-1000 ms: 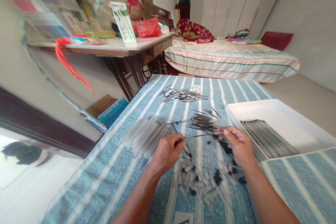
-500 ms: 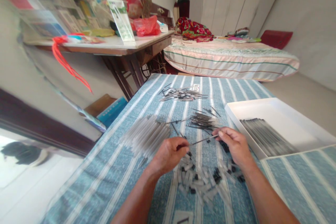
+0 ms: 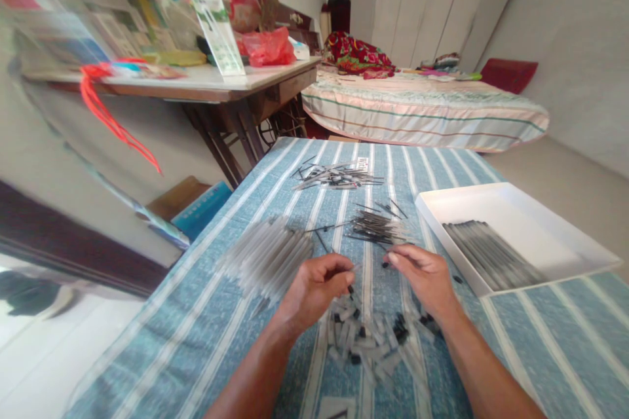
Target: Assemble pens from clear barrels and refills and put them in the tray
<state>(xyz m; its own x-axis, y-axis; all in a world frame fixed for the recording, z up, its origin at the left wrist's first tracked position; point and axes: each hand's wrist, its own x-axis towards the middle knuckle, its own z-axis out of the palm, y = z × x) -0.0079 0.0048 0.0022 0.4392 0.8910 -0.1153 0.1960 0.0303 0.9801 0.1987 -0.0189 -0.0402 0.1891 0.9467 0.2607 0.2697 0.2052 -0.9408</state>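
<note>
My left hand point(image 3: 314, 288) is closed in a pinch on a thin pen refill point(image 3: 354, 267), of which only a short end shows past my fingers. My right hand point(image 3: 422, 275) is pinched too, its fingertips holding a small dark piece at the other side of the narrow gap. Both hands hover over a heap of clear and black pen caps point(image 3: 373, 340) on the blue striped tablecloth point(image 3: 196, 327). A pile of clear pen barrels point(image 3: 268, 255) lies just left of my left hand. A bundle of thin dark refills point(image 3: 376, 228) lies just beyond my fingers.
A white tray point(image 3: 540, 216) at the right holds a row of assembled pens point(image 3: 486, 255). Another scatter of pen parts point(image 3: 337, 177) lies farther back on the cloth. Beyond stand a cluttered wooden table point(image 3: 236, 85) and a bed point(image 3: 422, 111).
My hands have come closer together, and the long refill stretched between them is now mostly hidden in my left hand. The view has shifted slightly.
</note>
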